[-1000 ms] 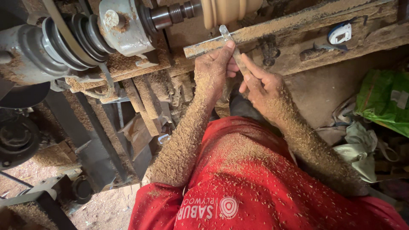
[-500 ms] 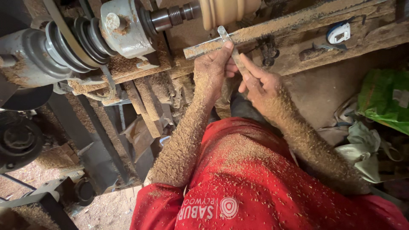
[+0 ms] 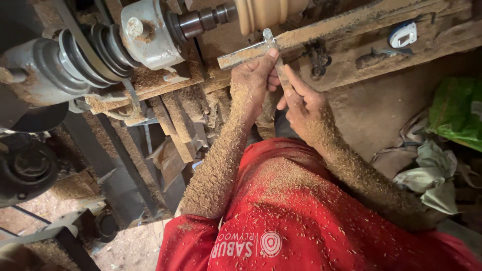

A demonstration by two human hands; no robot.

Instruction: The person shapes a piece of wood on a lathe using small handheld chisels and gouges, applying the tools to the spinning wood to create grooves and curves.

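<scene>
Two sawdust-coated hands meet at a chisel on a wood lathe. Far left, the grooved pulley [image 3: 75, 55] and grey headstock [image 3: 150, 32] carry a steel spindle [image 3: 203, 20] into the pale workpiece [image 3: 268, 12]. The left hand [image 3: 253, 83] is closed over the chisel [image 3: 273, 55], its fingertip pressing the blade down where it crosses the dusty tool rest [image 3: 321, 32]. The right hand [image 3: 304, 108], just beside it, grasps the lower shaft, forefinger laid along it. The blade tip projects above both hands, just under the workpiece; whether they touch cannot be told. A tape measure [image 3: 402, 34] lies further right, with green sacking [image 3: 457, 113] at the edge.
</scene>
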